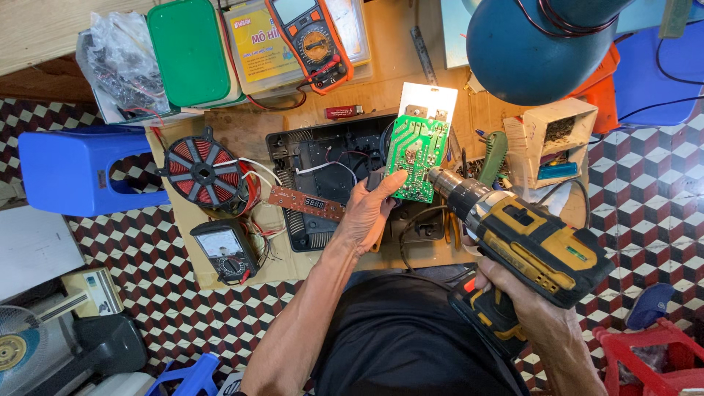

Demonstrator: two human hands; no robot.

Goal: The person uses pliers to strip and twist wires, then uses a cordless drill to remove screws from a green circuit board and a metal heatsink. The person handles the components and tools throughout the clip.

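Observation:
My left hand (369,213) grips the lower edge of a green circuit board (416,155) with a shiny metal heat sink at its top, holding it upright over a black plastic appliance base (323,165). My right hand (522,304) is closed on the handle of a yellow and black cordless drill (526,246). The drill's tip touches the lower right of the board. A copper induction coil (203,170) with red segments lies left of the base, wired to a narrow brown display board (306,203).
An analog multimeter (225,251) lies on the cardboard mat. An orange digital multimeter (310,40), a green box (192,50) and a bag of parts sit at the back. A blue stool (73,169) stands left, a blue lamp shade (535,44) hangs above, and a wooden parts holder (554,139) stands right.

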